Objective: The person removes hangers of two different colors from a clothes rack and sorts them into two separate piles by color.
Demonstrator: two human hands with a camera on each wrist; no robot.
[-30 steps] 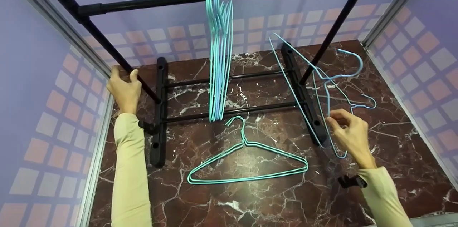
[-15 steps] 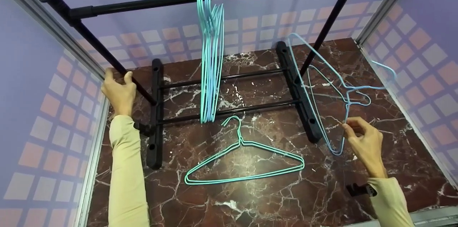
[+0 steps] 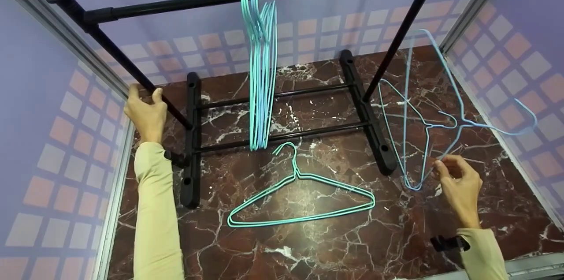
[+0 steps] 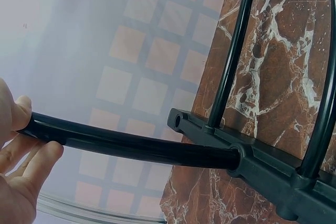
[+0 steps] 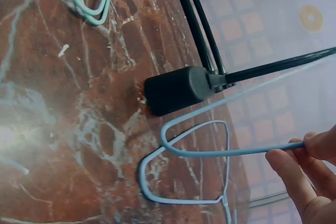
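My left hand [image 3: 147,114] grips the left post [image 4: 131,148] of a black clothes rack, thumb above and fingers beneath the tube in the left wrist view. At right, my right hand [image 3: 460,187] pinches a blue wire hanger [image 5: 226,153] by its sloping shoulder between thumb and fingers. That hanger stands tilted on its side, its hook pointing right. Behind its lower end, another blue hanger [image 5: 181,201] lies on the floor beside the rack's right foot. Several turquoise and blue hangers [image 3: 260,81] hang bunched from the rack's top bar [image 3: 189,3].
Two stacked turquoise hangers [image 3: 299,219] lie on the brown marbled floor [image 3: 308,249] in front of the rack. The black right foot [image 3: 370,117] and lower crossbars [image 3: 317,132] span the middle. Purple printed walls [image 3: 520,50] enclose the left, back and right.
My right hand has carried the pinched hanger rightward, away from the rack's right post, and its hook has swung right. My left hand stays on the post. The view has shifted slightly.
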